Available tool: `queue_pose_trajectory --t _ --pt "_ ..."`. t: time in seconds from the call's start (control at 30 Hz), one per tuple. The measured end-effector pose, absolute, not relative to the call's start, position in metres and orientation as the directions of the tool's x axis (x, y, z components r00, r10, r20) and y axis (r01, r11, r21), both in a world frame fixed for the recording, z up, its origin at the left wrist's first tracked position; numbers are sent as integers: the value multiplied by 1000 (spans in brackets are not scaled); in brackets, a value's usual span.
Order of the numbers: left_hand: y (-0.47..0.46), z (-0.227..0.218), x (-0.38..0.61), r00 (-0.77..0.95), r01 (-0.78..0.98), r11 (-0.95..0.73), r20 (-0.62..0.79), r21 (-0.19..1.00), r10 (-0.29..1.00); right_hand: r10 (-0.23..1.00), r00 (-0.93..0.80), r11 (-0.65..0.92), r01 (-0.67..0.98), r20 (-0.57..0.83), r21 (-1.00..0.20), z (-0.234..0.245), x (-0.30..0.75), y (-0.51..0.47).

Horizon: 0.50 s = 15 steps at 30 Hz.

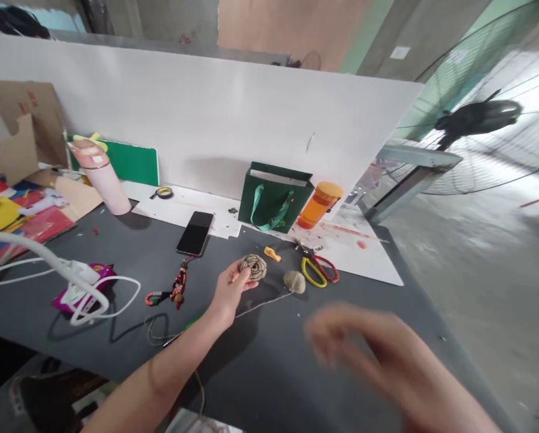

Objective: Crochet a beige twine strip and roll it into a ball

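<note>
My left hand [233, 285] is closed around the edge of a small beige coiled-cord rosette [254, 267], thumb on top, its spiral facing me. My right hand [355, 343] is raised over the table at the right, smeared by motion. Its fingers are curled toward the thumb; anything between them is too blurred to make out. Just right of the rosette lies a small ball of beige cord [294, 281], with a thin strand running left from it under my left wrist. Scissors [319, 269] with a yellow and a red handle lie beyond the ball.
A phone [195, 233], a beaded strap [178, 285] and a yellow scrap [272, 254] lie on the grey table. Behind stand a green gift bag [274, 198], an orange bottle [319, 205] and a pink bottle [102, 180]. A white cable [48, 255] loops at left; a fan [481, 120] stands right.
</note>
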<state>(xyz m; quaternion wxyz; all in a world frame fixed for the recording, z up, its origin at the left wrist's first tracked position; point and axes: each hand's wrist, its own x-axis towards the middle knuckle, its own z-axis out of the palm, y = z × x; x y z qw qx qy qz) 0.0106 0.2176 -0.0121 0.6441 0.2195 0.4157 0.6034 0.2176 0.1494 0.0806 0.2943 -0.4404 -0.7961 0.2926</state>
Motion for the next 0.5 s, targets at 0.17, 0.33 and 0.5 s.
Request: queue_pose_trajectory --t 0.17,0.33,0.5 --pt "219 -14 9 -88 -661 194 -332 724 939 992 -102 75 954 -78 -289 56 193 276" --pt "219 -11 8 -72 -700 236 -396 674 916 981 -60 24 981 -183 -194 25 171 318" --pt "220 -7 9 -49 -714 273 -435 644 899 965 -61 8 978 -256 -206 14 167 335"
